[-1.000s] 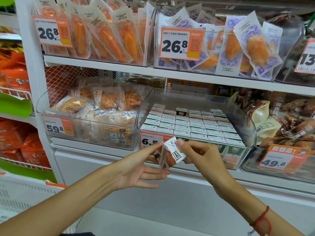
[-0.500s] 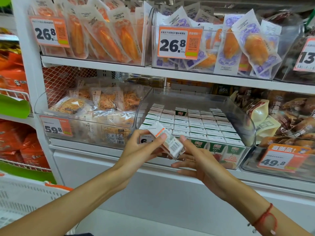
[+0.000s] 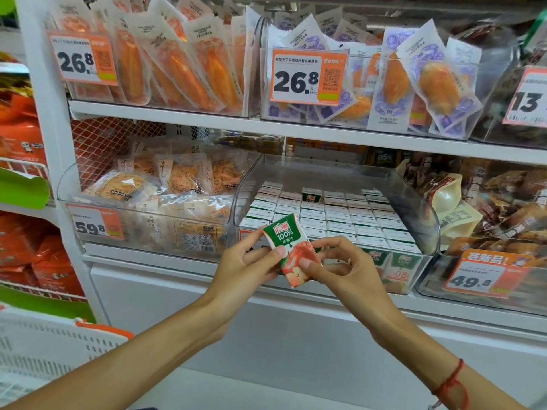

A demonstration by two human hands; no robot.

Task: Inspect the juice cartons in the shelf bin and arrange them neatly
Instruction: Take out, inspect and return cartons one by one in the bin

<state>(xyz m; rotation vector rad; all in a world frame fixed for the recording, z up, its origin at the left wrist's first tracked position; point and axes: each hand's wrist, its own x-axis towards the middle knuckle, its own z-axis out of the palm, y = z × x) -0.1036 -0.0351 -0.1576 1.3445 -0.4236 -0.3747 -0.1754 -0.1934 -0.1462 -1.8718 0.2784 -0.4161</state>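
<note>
White shop shelves face me, the clear bin [image 3: 414,202] packed with rows of juice cartons [image 3: 334,214]. In front of it, my left hand [image 3: 245,267] and right hand [image 3: 343,267] both pinch one juice carton [image 3: 291,250], tilted, its front towards me; the small print seems unreadable.

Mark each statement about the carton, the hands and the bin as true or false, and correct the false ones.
1. Both hands, left and right, hold one carton. True.
2. The carton lies inside the bin. False: it is held in front of the bin.
3. The carton's printed front faces the camera. True.
4. The bin holds no other cartons. False: rows of cartons fill it.
</note>
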